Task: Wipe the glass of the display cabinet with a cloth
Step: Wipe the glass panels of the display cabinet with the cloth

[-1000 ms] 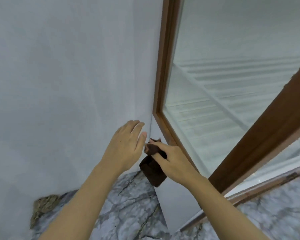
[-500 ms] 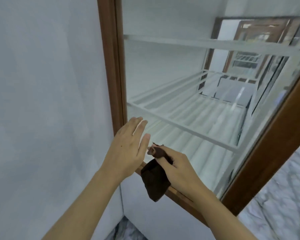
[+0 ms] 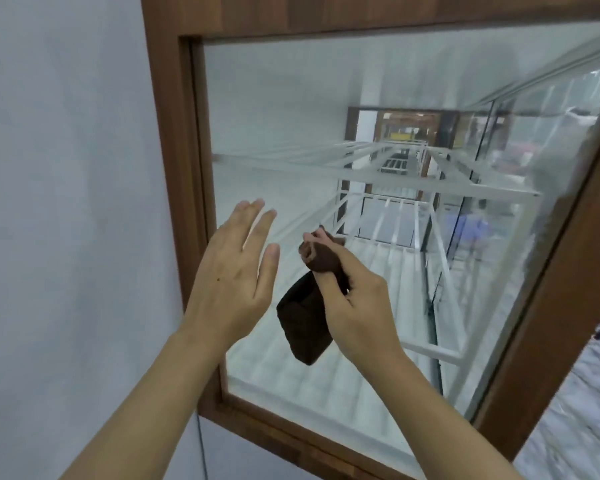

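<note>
1. While pinching the bunched brown cloth (image 3: 305, 327) in the right hand (image 3: 357, 306), dangling it in front of the glass (image 3: 291, 116) — seemingly not pressing yet.
2. Holding the left hand (image 3: 232, 282) just beside it, fingers straight, gripping nothing.
3. Farther off, leaving the whole glass of the display cabinet (image 3: 174, 168) to do — wiping apparently not yet beginning.

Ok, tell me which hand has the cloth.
The right hand: it grips the bunched brown cloth. The left hand beside it is open, fingers straight, holding nothing.
</note>
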The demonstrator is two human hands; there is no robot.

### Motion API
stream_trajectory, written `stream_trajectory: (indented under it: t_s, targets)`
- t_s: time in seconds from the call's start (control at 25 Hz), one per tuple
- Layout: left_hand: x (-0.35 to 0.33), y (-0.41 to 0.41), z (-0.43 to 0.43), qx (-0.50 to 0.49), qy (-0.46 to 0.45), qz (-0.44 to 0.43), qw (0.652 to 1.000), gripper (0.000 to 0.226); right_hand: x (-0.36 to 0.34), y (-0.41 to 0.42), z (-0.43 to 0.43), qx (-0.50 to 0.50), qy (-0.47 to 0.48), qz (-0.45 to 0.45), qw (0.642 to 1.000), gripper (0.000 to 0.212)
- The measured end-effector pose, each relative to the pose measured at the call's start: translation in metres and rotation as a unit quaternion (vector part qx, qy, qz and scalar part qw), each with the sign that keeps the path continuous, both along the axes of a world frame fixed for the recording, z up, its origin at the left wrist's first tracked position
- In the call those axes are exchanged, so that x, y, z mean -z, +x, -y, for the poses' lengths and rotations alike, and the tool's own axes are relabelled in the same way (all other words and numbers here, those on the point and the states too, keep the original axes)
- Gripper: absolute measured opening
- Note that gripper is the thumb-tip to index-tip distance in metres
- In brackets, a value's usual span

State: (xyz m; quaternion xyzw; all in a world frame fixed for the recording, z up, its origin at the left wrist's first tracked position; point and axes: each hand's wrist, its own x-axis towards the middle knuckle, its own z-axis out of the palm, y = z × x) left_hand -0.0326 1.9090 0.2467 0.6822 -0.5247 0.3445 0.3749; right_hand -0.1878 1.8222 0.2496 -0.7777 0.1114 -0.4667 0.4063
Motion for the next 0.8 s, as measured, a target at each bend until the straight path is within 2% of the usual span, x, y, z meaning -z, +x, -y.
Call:
stream_trajectory:
  t_s: [0.2, 0.4, 0.56, 0.68, 0.8]
  targets:
    - [-0.061, 0.028, 0.011, 0.003, -0.073, 0.051, 0.996, 0.048, -0.050, 0.033, 0.006, 0.068, -0.128, 0.145, 0.979, 0.040]
    - [-0.107, 0.067, 0.017, -0.009, -0.111, 0.067, 0.992, 0.049, -0.099, 0.078, 0.019, 0.192, -0.274, 0.222, 0.916, 0.040]
    - [-0.127, 0.096, 0.030, -0.022, -0.127, 0.087, 0.988, 0.052, -0.128, 0.114, 0.037, 0.258, -0.407, 0.177, 0.858, 0.041]
    - [-0.126, 0.126, 0.040, -0.040, -0.127, 0.081, 0.988, 0.054, -0.134, 0.134, 0.045, 0.334, -0.506, 0.100, 0.789, 0.041]
    - [-0.115, 0.151, 0.046, -0.037, -0.122, 0.087, 0.988, 0.056, -0.137, 0.146, 0.044, 0.414, -0.547, 0.010, 0.727, 0.050]
